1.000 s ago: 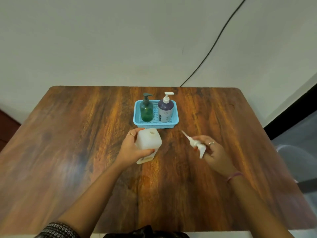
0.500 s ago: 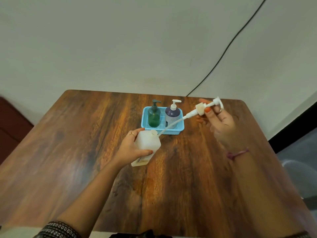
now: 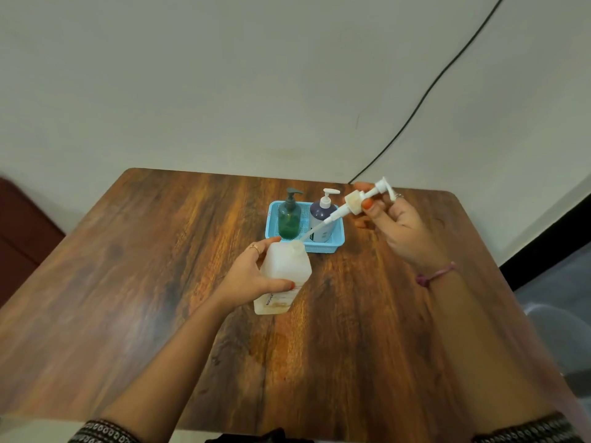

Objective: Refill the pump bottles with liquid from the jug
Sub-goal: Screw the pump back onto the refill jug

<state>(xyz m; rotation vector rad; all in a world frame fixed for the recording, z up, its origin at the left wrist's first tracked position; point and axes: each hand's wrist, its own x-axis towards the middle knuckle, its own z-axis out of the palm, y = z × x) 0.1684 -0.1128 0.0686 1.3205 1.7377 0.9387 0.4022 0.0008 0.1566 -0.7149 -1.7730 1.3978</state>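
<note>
A square, translucent white bottle (image 3: 285, 270) stands near the middle of the wooden table (image 3: 160, 282), its neck open. My left hand (image 3: 251, 276) grips its left side. My right hand (image 3: 393, 225) holds a white pump head (image 3: 367, 196) up and to the right, pinching its collar. The pump's thin dip tube (image 3: 311, 233) slants down to the bottle's mouth. Behind, a green pump bottle (image 3: 289, 217) and a purple pump bottle (image 3: 323, 219) stand in a blue basket (image 3: 337, 241). No jug is in view.
A black cable (image 3: 425, 94) runs down the white wall to the table's far edge. A dark red cabinet (image 3: 22, 235) stands left of the table. Grey floor and a pale object (image 3: 550, 327) lie beyond the right edge.
A second ago my right hand held the pump low, beside the bottle. It has since risen up and to the right, with the dip tube's end at the bottle's mouth. My left hand kept its grip.
</note>
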